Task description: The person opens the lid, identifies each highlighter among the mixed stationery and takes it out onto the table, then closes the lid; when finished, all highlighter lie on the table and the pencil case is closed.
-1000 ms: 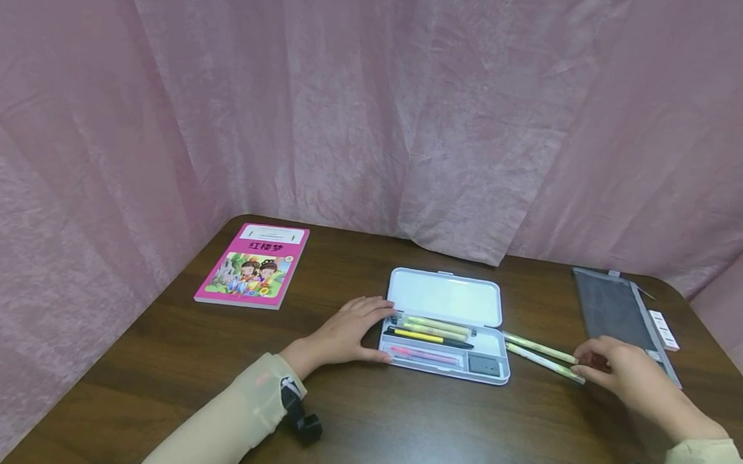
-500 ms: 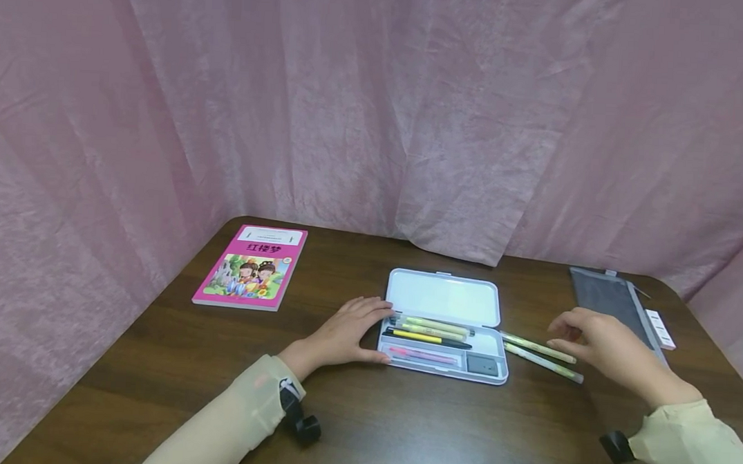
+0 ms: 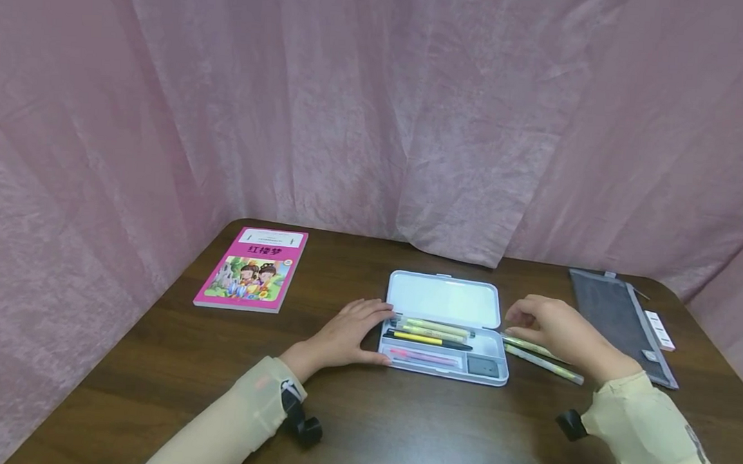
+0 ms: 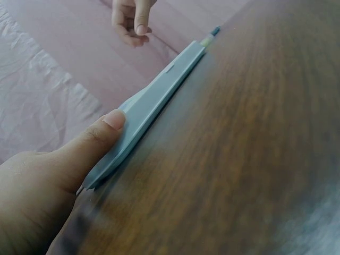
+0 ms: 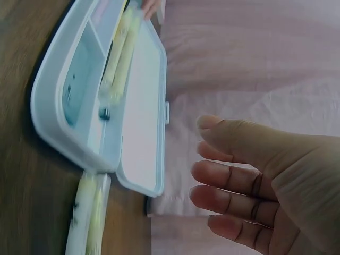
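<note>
An open pale-blue pencil case [image 3: 441, 373] lies on the table, lid folded back, with several yellow-green pens [image 3: 432, 330], a black-and-yellow pen [image 3: 419, 337], a pink pen [image 3: 425, 357] and a dark grey block [image 3: 482, 365] inside. At its left end my left hand [image 3: 347, 333] holds it between thumb and fingers; the left wrist view has the thumb [image 4: 101, 135] against its side. My right hand [image 3: 557, 330] hovers above two light green pens lying beside the case's right end, the nearer one whitish [image 3: 543, 364]. In the right wrist view this hand [image 5: 255, 186] holds nothing, its fingers loosely bent.
A grey mesh zip pouch [image 3: 617, 319] lies at the right, with a small white box [image 3: 659, 331] beside it. Far left on the wooden table [image 3: 363, 425] is a pink picture-cover book [image 3: 251, 268]. A pink curtain [image 3: 376, 121] hangs behind the table.
My right hand has left the right ends of the two loose pens and moved left and slightly away from me, towards the pencil case. The left hand has stayed at the case.
</note>
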Available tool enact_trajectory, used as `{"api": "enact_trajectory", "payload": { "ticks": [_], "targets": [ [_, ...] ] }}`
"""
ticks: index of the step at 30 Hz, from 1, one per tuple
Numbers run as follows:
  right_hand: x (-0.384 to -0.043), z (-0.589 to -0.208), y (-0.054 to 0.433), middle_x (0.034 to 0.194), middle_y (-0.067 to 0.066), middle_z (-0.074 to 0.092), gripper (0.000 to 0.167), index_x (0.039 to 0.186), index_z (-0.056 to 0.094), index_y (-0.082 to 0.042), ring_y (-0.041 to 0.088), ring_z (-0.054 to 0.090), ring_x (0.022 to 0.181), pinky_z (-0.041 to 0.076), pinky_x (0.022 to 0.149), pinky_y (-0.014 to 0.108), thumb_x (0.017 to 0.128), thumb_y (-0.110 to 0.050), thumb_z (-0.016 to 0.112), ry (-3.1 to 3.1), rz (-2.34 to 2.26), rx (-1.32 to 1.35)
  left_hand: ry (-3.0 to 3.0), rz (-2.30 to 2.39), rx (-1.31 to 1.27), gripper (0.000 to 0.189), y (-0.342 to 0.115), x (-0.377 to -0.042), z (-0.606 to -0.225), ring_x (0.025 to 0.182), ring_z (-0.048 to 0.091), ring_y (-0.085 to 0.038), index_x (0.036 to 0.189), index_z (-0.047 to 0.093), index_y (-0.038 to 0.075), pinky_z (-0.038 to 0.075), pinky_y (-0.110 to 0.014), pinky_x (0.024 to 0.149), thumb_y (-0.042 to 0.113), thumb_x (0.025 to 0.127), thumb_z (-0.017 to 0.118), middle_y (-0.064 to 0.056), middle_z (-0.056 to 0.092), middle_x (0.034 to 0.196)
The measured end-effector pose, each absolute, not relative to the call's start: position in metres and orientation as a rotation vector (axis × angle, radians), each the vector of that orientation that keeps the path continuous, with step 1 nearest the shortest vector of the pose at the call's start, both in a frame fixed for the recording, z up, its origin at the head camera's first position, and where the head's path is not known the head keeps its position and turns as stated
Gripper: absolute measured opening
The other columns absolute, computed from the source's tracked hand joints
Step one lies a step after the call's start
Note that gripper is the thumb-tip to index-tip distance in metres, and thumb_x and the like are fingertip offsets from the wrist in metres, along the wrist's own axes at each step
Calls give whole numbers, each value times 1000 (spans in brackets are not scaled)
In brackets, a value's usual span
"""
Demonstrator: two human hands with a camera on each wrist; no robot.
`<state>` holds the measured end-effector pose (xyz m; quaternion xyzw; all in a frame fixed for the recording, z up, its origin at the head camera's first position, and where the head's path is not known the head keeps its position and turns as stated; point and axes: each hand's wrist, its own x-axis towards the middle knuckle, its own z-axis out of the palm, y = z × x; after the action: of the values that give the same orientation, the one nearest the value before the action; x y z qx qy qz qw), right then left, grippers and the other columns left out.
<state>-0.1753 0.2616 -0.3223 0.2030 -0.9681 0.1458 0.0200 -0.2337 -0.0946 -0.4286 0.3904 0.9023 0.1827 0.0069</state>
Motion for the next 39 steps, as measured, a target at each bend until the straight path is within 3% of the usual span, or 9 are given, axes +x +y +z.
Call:
{"api": "enact_trajectory", "payload": {
  "ticks": [31, 39],
  "targets": [
    [-207, -369, 210, 83, -1, 64, 11, 89, 71, -10, 10, 59, 75, 52, 67, 25, 80, -14, 76, -2992, 568, 821, 2816, 567, 1210, 86, -95, -235, -436, 147, 26, -19, 146, 39, 24, 20, -46, 122, 73, 78, 57, 4, 36, 154],
    [-210, -373, 203, 82, -4, 62, 12, 90, 71, -12, 9, 56, 74, 51, 68, 27, 80, -17, 77, -3052, 546, 734, 2819, 576, 1226, 86, -96, -236, -433, 147, 27, -19, 146, 39, 24, 20, -46, 121, 73, 78, 58, 4, 36, 154]
  ]
}}
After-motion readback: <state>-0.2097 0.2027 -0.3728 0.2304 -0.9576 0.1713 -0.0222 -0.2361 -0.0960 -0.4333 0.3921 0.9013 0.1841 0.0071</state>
